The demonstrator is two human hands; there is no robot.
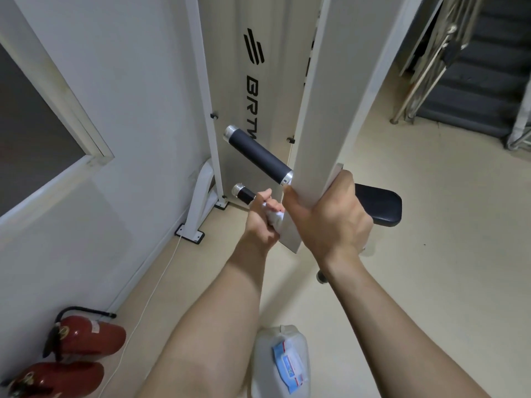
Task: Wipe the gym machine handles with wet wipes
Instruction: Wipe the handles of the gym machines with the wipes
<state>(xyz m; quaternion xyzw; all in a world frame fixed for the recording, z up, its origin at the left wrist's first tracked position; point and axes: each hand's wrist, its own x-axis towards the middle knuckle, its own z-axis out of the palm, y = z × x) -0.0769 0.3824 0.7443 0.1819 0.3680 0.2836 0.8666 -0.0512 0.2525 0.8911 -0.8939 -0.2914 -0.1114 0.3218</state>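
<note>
- The left hand [262, 218] squeezes the wet wipe [273, 217] around the lower handle [245, 193]. I think the wiping is going on now.
- The right hand [330, 214] holds the white bar [316, 110] tight.
- Next, the upper handle [258, 153] probably needs a rub.

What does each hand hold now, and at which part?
The left hand grips a white wipe against the lower handle. The right hand grips the white bar near its lower end.
</note>
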